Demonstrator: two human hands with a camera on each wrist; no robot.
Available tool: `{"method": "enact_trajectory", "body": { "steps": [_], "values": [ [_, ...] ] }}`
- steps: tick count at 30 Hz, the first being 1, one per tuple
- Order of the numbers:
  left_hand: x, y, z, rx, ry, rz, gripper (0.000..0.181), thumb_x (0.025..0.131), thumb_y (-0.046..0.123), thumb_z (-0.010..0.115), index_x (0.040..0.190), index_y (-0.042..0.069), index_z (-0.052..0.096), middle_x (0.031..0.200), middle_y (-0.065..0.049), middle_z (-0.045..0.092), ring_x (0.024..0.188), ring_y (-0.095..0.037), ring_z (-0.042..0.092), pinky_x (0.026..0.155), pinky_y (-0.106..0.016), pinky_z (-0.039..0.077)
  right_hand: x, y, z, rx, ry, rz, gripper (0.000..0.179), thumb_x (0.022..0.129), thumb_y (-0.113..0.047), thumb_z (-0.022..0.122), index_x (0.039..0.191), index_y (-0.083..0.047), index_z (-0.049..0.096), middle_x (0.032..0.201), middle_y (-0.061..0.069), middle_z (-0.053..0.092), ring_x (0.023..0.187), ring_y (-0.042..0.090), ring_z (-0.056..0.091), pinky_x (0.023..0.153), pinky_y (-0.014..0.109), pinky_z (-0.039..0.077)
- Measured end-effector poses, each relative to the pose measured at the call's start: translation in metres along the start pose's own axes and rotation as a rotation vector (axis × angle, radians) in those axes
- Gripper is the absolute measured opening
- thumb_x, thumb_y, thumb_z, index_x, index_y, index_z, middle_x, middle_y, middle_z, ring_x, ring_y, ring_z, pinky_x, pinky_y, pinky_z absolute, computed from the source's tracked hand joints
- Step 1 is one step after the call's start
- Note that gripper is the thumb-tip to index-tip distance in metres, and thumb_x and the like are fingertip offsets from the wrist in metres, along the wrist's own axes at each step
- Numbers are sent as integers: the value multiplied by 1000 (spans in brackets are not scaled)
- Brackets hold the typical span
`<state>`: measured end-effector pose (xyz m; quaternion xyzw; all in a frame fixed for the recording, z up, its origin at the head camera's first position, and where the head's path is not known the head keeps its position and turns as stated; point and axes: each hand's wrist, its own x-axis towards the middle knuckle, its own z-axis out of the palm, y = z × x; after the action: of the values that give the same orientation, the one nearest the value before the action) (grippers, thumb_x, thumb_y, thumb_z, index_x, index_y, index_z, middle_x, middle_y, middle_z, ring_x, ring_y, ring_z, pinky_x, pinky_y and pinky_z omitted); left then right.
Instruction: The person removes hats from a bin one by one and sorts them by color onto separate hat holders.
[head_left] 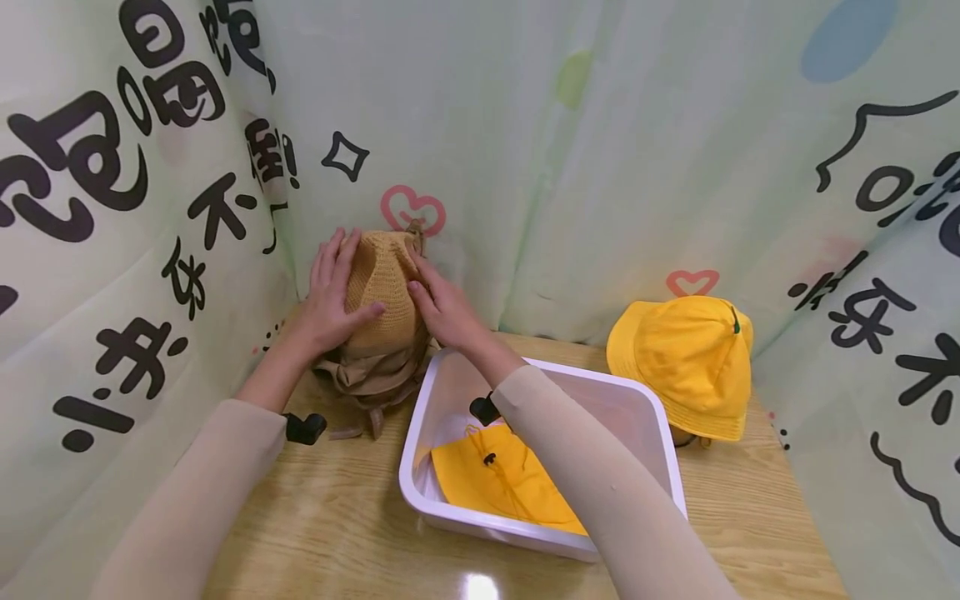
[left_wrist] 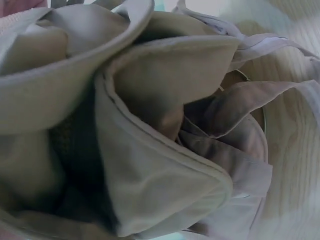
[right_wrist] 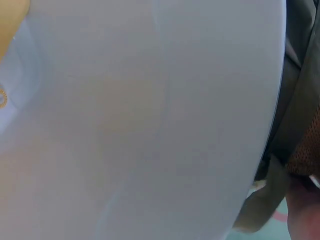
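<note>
A tan knitted hat sits on top of brown fabric hats at the back left of the table. My left hand rests on the left side of the knitted hat, fingers fairly straight and thumb across its front. On the other side, my right hand touches the hat with extended fingers and thumb. The left wrist view is filled by folded beige brims and a loose fabric strap. Part of my right hand shows beside the brown knit in the right wrist view.
A white plastic tub stands at the middle of the wooden table, with a flat yellow hat inside. Yellow bucket hats sit stacked at the right. Printed curtains enclose the back and sides.
</note>
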<state>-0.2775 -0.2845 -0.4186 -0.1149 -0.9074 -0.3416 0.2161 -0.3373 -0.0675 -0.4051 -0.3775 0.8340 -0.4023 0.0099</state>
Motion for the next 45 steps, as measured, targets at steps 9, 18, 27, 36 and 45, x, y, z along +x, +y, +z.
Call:
{"method": "enact_trajectory", "body": {
  "steps": [9, 18, 27, 36, 45],
  "values": [
    [-1, -15, 8, -99, 51, -57, 117, 74, 97, 25, 162, 22, 7, 165, -22, 5, 148, -49, 9, 114, -70, 9, 6, 7, 8, -44, 21, 101, 50, 109, -27, 34, 159, -25, 27, 158, 7, 39, 144, 26, 39, 117, 38, 32],
    [-11, -34, 16, -148, 142, -98, 113, 82, 90, 28, 162, 15, 1, 166, -16, 11, 152, -38, 14, 120, -59, 11, 5, 19, 13, -65, -62, 135, 51, 110, -25, 32, 160, -22, 23, 161, 7, 31, 146, 30, 34, 120, 39, 27],
    [-15, -40, 19, -171, 164, -198, 85, 97, 56, 36, 162, 13, 4, 165, -18, 16, 150, -38, 20, 121, -54, 16, 5, 22, 12, -68, -105, 212, 52, 110, -30, 32, 160, -31, 18, 160, 6, 33, 146, 28, 35, 120, 38, 27],
    [-14, -41, 21, -227, 100, -292, 76, 97, 48, 31, 162, 17, 7, 165, -18, 18, 149, -41, 22, 119, -59, 18, 2, 24, 8, -163, -143, 191, 52, 110, -31, 33, 160, -24, 21, 157, 9, 38, 142, 29, 42, 117, 39, 32],
    [-17, -53, 21, -309, 115, -196, 78, 98, 58, 25, 161, 14, 12, 164, -18, 20, 149, -39, 20, 119, -60, 14, 3, 28, 0, -139, -246, 119, 53, 110, -31, 30, 160, -14, 22, 157, 12, 39, 143, 30, 39, 118, 40, 30]
  ]
}}
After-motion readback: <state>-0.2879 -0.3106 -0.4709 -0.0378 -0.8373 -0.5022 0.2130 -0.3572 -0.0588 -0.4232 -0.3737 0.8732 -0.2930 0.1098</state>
